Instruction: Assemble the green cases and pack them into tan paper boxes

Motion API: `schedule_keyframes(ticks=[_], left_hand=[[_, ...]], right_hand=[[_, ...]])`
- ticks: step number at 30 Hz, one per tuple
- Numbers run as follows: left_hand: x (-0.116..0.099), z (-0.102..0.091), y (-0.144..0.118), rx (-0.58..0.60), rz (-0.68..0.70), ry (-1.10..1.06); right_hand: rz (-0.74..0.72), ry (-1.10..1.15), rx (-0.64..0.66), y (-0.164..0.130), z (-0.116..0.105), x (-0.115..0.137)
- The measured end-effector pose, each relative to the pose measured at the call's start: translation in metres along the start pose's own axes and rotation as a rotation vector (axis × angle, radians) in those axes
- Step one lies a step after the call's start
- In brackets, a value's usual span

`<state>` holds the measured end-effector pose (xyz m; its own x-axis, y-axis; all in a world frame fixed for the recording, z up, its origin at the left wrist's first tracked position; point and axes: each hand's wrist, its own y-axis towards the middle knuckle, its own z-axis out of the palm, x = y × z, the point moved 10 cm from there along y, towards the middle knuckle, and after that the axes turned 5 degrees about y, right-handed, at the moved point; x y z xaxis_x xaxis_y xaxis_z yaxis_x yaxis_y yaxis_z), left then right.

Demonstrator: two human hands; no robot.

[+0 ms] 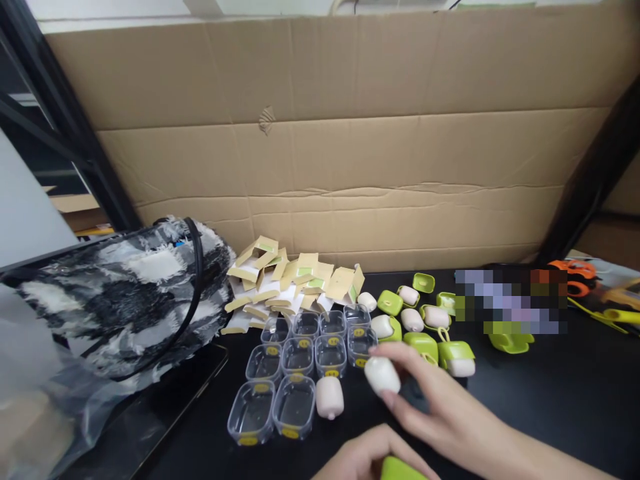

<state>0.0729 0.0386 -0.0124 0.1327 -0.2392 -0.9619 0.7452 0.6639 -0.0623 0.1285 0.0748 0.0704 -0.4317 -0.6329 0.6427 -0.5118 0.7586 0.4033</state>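
A glossy white, barrel-shaped capsule [382, 376] is pinched by the right hand [434, 393], held up over the matt black tabletop [550, 407]; the index finger presses its upper side and the thumb its lower right, so it lies to the left of the palm, between the two tips. Its long axis seems to slant from upper left to lower right, though foreshortening leaves that unsure. The left hand [371, 451] is lower and further left, its fingers curled around a smooth lime-green piece [401, 469] cut off by the bottom edge; the right hand is the nearer to the capsule, being on it. Just left stands a pale pink barrel-shaped capsule [330, 398], beside rows of clear plastic tubs [248, 440] with yellow labels. Rounded lime-green cases [421, 347], some with pale capsules, lie beyond the right hand, and opened tan cardboard boxes [306, 275] pile up behind the tubs
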Motion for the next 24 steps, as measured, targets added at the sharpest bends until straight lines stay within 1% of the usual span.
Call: schedule_keyframes(ticks=[3,5,7,9,12,15,17,19,21,24], left_hand=[[-0.003,-0.001,0.001,-0.013,0.001,-0.159],[-0.002,0.000,0.002,-0.010,-0.055,-0.303],[-0.002,0.002,0.001,-0.014,-0.111,-0.433],[-0.003,0.001,0.000,-0.047,-0.134,-0.503],[-0.004,-0.004,-0.001,-0.105,-0.088,-0.519],[0.000,-0.005,-0.001,-0.118,-0.073,-0.490],[0.006,-0.002,-0.001,-0.106,-0.109,-0.522],[0.011,0.000,-0.001,-0.096,-0.150,-0.590],[0.012,0.003,-0.001,-0.079,-0.177,-0.654],[0.011,0.004,0.001,-0.067,-0.200,-0.694]], right_hand=[[0.099,0.189,-0.062,-0.002,-0.020,-0.012],[0.104,0.258,-0.087,-0.004,-0.029,-0.012],[0.060,0.232,-0.136,-0.007,-0.037,-0.005],[-0.025,0.175,-0.176,-0.012,-0.042,0.007],[-0.198,0.103,-0.153,-0.021,-0.037,0.029],[-0.334,-0.002,-0.063,-0.028,-0.025,0.047],[-0.371,-0.079,0.027,-0.030,-0.016,0.053],[-0.389,-0.151,0.074,-0.030,-0.011,0.057],[-0.408,-0.201,0.056,-0.028,-0.013,0.061],[-0.442,-0.225,0.024,-0.025,-0.014,0.067]])
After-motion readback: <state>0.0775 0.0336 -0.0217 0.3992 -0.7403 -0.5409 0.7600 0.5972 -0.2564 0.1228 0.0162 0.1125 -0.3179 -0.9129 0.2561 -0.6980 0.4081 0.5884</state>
